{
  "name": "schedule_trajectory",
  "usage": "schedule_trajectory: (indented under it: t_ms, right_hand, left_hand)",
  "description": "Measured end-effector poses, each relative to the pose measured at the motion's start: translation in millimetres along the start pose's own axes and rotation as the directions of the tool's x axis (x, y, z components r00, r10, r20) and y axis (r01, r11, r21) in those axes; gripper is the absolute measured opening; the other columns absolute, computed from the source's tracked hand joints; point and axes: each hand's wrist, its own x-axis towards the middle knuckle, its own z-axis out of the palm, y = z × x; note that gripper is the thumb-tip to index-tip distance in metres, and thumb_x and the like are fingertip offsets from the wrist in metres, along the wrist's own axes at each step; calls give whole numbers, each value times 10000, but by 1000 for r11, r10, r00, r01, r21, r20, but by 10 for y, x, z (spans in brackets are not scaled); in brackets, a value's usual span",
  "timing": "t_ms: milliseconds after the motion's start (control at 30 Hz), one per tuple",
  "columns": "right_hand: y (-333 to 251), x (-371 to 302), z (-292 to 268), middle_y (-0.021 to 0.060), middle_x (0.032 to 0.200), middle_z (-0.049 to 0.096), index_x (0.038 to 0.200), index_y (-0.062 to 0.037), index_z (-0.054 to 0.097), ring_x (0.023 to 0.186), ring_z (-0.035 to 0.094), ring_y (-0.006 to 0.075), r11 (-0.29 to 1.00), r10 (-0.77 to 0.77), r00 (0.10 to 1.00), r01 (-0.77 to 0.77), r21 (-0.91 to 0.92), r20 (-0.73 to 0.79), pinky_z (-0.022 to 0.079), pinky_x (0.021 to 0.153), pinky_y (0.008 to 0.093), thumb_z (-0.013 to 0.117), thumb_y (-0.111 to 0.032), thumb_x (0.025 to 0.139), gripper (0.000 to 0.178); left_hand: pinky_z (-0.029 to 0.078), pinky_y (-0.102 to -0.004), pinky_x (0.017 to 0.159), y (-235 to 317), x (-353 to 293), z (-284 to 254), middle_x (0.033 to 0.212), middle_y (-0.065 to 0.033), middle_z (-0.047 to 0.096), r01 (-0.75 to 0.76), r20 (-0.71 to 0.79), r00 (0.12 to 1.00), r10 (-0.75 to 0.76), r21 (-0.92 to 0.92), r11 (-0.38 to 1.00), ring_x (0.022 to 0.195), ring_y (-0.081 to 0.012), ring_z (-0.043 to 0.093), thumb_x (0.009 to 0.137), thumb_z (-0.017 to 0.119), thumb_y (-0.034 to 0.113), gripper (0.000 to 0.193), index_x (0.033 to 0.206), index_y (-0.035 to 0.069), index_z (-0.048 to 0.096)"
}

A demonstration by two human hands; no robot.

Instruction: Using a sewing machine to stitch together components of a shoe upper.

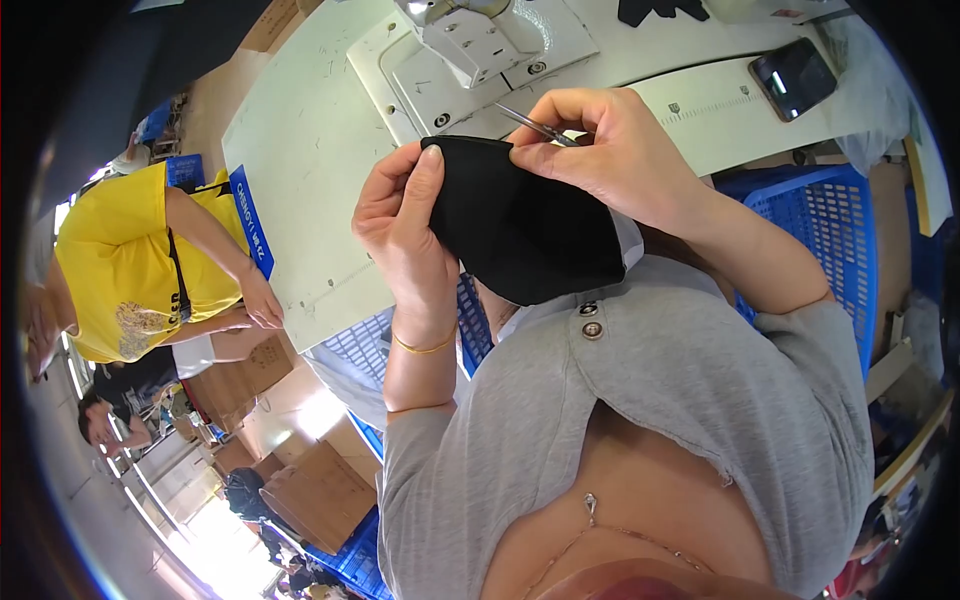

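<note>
A curved black fabric piece [530,225] hangs in front of my chest, with a bit of white showing at its lower right edge. My left hand [405,205] pinches its upper left corner, thumb on the near face. At the upper edge, my right hand [605,150] grips the cloth between thumb and fingers. That same hand also holds a slim pointed metal tool [535,122], its tip sticking out to the left; whether it is snips or tweezers I cannot tell.
Just beyond my hands stands a white sewing machine [470,50] on a pale table [300,180]. A phone [793,80] lies at the right, above a blue basket [820,240]. Dark cloth scraps [660,10] lie at the back. A person in yellow [130,260] stands at the left.
</note>
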Motion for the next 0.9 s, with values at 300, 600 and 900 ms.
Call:
schedule_trajectory:
  t_ms: [300, 600, 900]
  right_hand:
    - [-4, -6, 29, -7, 781, 645, 897, 8, 666, 695, 559, 5, 997, 21, 999, -19, 78, -25, 456, 622, 168, 669, -40, 857, 62]
    - [71, 126, 59, -11, 786, 642, 983, 17, 680, 721, 557, 32, 980, -172, 977, 182, 80, -125, 461, 670, 194, 652, -72, 887, 134]
    - [-293, 386, 26, -13, 640, 554, 885, 22, 671, 641, 453, 33, 956, -291, 934, 278, -89, -207, 393, 565, 237, 650, -202, 897, 225]
  left_hand:
    - [546, -229, 716, -1, 15, 20, 862, -119, 704, -2, -22, 1000, 2, 13, 1000, 763, -147, 680, 906, 627, 10, 102, 985, -44, 663]
    - [513, -204, 681, 95, 181, 57, 836, -72, 686, -97, 54, 994, 90, 132, 987, 749, -92, 629, 869, 695, 7, 128, 979, -53, 671]
    - [511, -201, 656, 594, 1140, 131, 840, -61, 696, 149, 389, 900, -195, 145, 978, 709, -98, 639, 840, 722, 42, 114, 923, -31, 697]
